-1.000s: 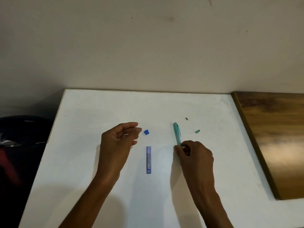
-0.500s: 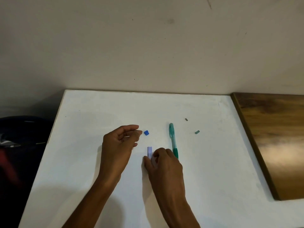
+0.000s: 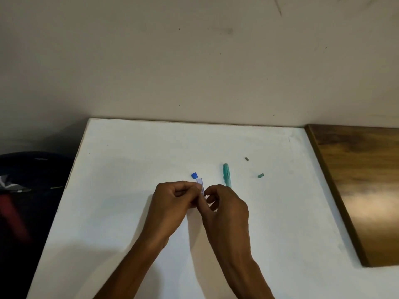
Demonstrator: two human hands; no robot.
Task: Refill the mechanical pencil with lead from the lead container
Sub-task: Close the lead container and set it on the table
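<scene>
Pinched between the fingertips of both hands at the centre of the frame is the lead container (image 3: 200,185), a slim pale-purple tube whose open upper end pokes out above the left hand (image 3: 172,203) and the right hand (image 3: 224,209), both closed on it just above the white table (image 3: 129,212). Its blue cap (image 3: 194,175) lies on the table just beyond the tube, the green mechanical pencil (image 3: 226,174) lies to the right with its lower end hidden behind the right hand, and 2 small parts, a green piece (image 3: 260,175) and a grey piece (image 3: 247,158), sit further right, apart from everything else.
</scene>
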